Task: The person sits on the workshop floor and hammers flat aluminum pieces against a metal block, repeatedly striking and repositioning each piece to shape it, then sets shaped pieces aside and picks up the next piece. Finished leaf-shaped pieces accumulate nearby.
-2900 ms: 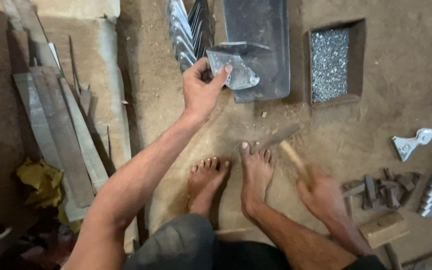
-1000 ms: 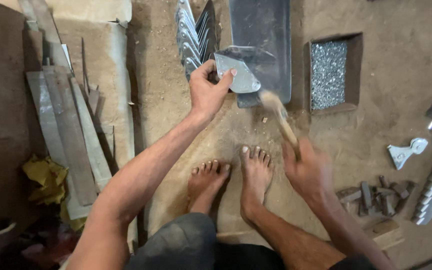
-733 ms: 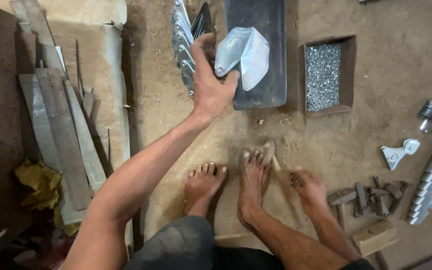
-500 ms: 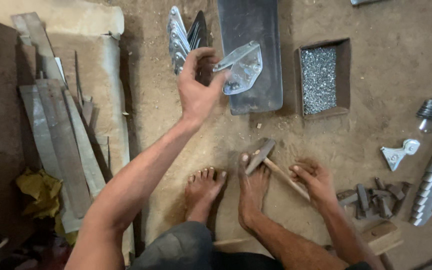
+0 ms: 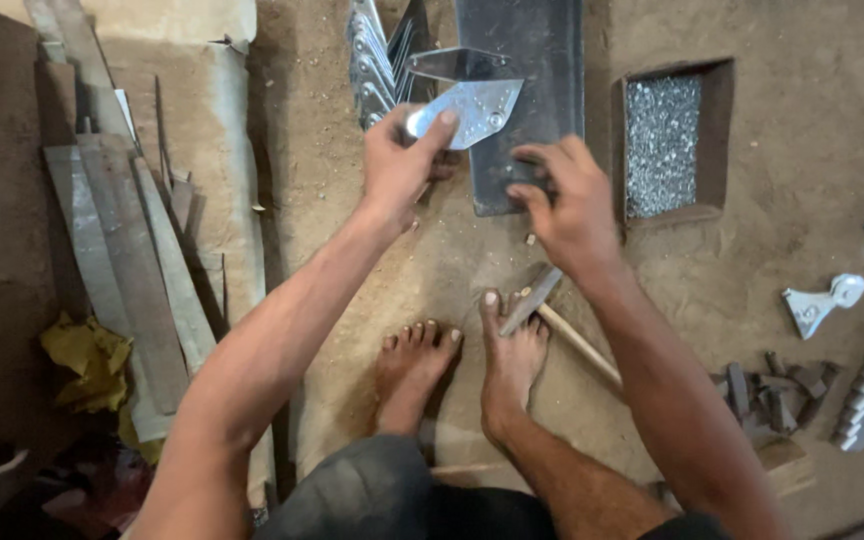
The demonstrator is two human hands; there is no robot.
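My left hand (image 5: 400, 160) grips a shiny folded sheet-metal piece (image 5: 472, 100) and holds it over the near end of a dark steel plate (image 5: 532, 60) set in the dirt floor. My right hand (image 5: 567, 205) reaches over the plate's near edge just right of the piece, fingers curled and pinched together; whether they hold something small is hidden. A hammer (image 5: 552, 315) with a wooden handle lies on the ground against my right foot (image 5: 507, 370), released.
A square pit of small metal bits (image 5: 662, 140) sits right of the plate. A row of stacked metal pieces (image 5: 372, 60) stands left of it. Metal strips (image 5: 122, 260) lie at left, loose pieces (image 5: 817, 300) and dark blocks (image 5: 772, 390) at right.
My right hand struck with the hammer, then laid it down by my foot and moved up to the plate. My left hand lifted, turned and lowered the metal piece.
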